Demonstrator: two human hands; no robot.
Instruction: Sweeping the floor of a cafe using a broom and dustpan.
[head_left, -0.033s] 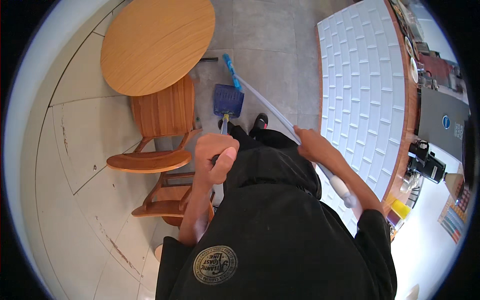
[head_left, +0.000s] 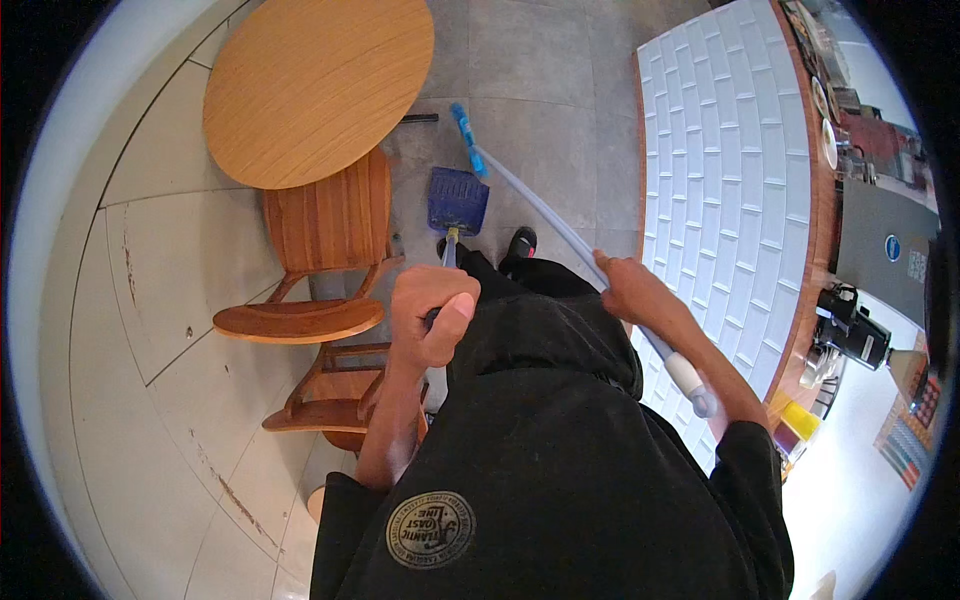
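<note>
nearest the camera, the person wears a black top (head_left: 560, 470) with a round pale print low on the left. ahead of it, the left grip (head_left: 432, 315) is clenched upright, grasping the handle of the dustpan; the handle's dark end shows between thumb and fingers. the right grip (head_left: 640, 300) is grasping the broom's pale shaft (head_left: 545, 210) partway along, and the white-capped end (head_left: 684, 376) lies beside the right forearm. below the hands, a dark shoe (head_left: 522, 242) stands on the grey floor (head_left: 530, 70); the other is partly hidden. the dustpan (head_left: 457, 203), dark blue, rests on the floor just ahead of the shoes. its shaft rises from a yellow joint (head_left: 453, 233) to the left grip. the broom's blue head (head_left: 467, 140) lies just past the pan's far right corner; contact cannot be determined. to the left are two wooden chairs, one lower (head_left: 320, 415), the other (head_left: 325, 215) partly under a round wooden table (head_left: 320, 90). to the right, a white tiled wall (head_left: 710, 200) runs beneath a wood-edged worktop (head_left: 820, 235) carrying assorted items.
</note>
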